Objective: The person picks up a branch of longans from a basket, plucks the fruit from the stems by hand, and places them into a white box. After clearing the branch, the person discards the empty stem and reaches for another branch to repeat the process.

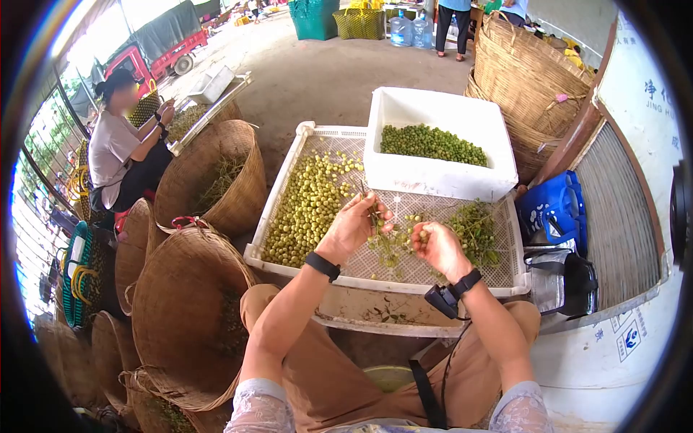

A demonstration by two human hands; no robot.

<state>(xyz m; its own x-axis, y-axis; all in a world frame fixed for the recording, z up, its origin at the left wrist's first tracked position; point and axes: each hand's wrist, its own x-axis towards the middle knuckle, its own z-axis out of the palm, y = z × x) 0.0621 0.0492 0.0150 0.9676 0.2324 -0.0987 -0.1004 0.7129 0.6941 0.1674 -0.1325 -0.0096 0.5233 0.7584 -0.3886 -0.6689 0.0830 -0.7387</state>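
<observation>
My left hand is closed on a thin stem with green berries, above the middle of a white mesh tray. Just right of it, my right hand has its fingers curled together around small green berries. Loose yellow-green berries cover the left part of the tray. Leafy stems with berries lie in its right part, partly behind my right hand. A white foam box rests on the back right of the tray and holds darker green berries.
Large woven baskets stand at the left, one holding stems. Beyond them sits a person by another tray. A tall basket stands at the back right, a blue bag and a dark bag at the right.
</observation>
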